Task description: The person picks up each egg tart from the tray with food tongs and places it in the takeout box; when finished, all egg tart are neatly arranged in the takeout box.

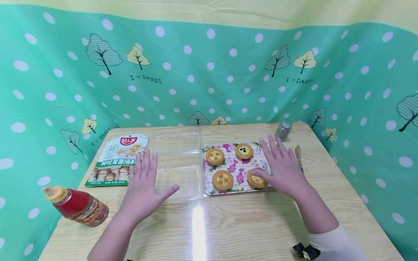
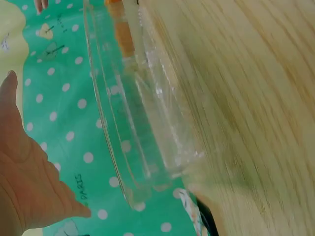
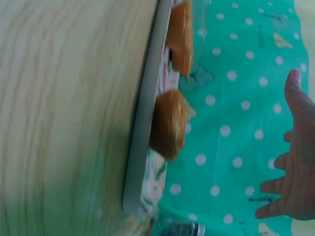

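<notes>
The left hand (image 1: 145, 190) and right hand (image 1: 285, 166) are held empty, fingers spread apart, above the clear container (image 1: 186, 177) and the floral tray (image 1: 233, 165). Four tarts (image 1: 223, 180) are set on the tray, right of the container. The near-right tart (image 1: 256, 183) could be crushed if the right thumb were lowered carelessly.

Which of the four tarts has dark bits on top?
The back-right tart, farthest row; dark bits show on it, none on the other three tarts.
</notes>
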`<state>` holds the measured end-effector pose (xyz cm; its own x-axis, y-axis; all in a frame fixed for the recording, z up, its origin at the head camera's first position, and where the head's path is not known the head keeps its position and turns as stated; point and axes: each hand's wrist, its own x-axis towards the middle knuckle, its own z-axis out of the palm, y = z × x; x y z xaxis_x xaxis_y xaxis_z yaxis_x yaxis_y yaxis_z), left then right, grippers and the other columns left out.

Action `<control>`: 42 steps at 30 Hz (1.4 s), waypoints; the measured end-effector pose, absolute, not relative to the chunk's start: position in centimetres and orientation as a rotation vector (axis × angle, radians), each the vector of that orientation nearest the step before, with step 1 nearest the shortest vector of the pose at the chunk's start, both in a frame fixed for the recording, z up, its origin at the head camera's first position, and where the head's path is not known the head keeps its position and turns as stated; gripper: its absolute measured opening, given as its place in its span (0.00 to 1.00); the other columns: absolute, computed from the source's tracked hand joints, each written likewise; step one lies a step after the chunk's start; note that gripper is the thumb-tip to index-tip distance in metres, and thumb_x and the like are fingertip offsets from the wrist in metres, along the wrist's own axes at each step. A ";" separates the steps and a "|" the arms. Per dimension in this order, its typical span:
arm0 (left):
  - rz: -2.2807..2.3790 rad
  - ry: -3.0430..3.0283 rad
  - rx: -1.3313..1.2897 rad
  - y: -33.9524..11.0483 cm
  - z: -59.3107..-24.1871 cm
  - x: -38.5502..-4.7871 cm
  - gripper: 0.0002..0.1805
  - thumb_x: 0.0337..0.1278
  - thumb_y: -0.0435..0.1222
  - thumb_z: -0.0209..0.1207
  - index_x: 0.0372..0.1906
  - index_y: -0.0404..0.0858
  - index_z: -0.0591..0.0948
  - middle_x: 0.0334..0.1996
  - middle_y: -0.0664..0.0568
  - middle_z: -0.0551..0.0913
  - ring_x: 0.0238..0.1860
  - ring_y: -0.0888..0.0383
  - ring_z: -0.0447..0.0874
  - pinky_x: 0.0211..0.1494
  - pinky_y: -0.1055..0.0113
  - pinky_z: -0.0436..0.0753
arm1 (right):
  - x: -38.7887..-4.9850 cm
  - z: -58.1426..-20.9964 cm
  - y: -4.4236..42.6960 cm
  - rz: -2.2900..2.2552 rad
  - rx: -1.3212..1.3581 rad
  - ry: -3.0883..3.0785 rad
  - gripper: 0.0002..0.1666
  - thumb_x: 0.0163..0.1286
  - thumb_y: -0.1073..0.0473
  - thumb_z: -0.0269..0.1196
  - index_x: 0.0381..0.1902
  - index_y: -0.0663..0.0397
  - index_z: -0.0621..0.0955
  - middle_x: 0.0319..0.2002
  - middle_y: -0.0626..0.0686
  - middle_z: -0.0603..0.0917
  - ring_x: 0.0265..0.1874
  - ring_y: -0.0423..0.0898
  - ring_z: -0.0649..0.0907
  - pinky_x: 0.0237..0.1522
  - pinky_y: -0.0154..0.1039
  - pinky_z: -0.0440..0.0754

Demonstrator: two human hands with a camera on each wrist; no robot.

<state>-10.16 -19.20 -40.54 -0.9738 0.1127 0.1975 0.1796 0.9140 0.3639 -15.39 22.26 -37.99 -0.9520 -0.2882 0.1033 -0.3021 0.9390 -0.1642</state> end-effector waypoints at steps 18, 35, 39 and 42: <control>-1.250 -3.074 -0.009 -24.4 -41.0 -9.3 0.68 0.50 0.65 0.63 0.75 0.54 0.22 0.76 0.51 0.18 0.75 0.30 0.27 0.66 0.23 0.48 | -16.1 -39.5 30.8 0.514 0.063 -3.167 0.67 0.63 0.19 0.48 0.77 0.49 0.29 0.77 0.67 0.35 0.70 0.78 0.47 0.60 0.81 0.53; -1.375 -3.139 0.055 -25.1 -42.8 -9.2 0.74 0.45 0.58 0.71 0.75 0.48 0.22 0.77 0.34 0.27 0.74 0.25 0.40 0.69 0.27 0.48 | -16.9 -42.4 33.6 0.523 -0.086 -3.469 0.75 0.61 0.20 0.52 0.73 0.79 0.38 0.65 0.87 0.52 0.60 0.83 0.62 0.54 0.74 0.70; -1.345 -3.197 0.112 -25.0 -42.7 -9.1 0.74 0.45 0.61 0.69 0.77 0.42 0.25 0.76 0.28 0.34 0.73 0.24 0.44 0.70 0.29 0.53 | -17.0 -43.1 33.8 0.533 -0.076 -3.479 0.73 0.62 0.22 0.54 0.71 0.83 0.43 0.64 0.87 0.57 0.59 0.82 0.66 0.53 0.71 0.73; -1.308 -3.236 0.134 -25.0 -42.6 -9.2 0.73 0.45 0.63 0.68 0.77 0.39 0.28 0.76 0.29 0.39 0.72 0.25 0.48 0.69 0.31 0.58 | -17.2 -43.4 33.9 0.542 -0.079 -3.480 0.70 0.64 0.25 0.56 0.70 0.84 0.47 0.62 0.85 0.62 0.58 0.80 0.69 0.51 0.68 0.76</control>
<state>-9.19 -25.02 -42.64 -0.9360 0.0601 -0.3468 -0.1978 0.7254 0.6594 -17.23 33.88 -43.37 -0.9272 -0.0146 -0.3742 0.0998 0.9535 -0.2845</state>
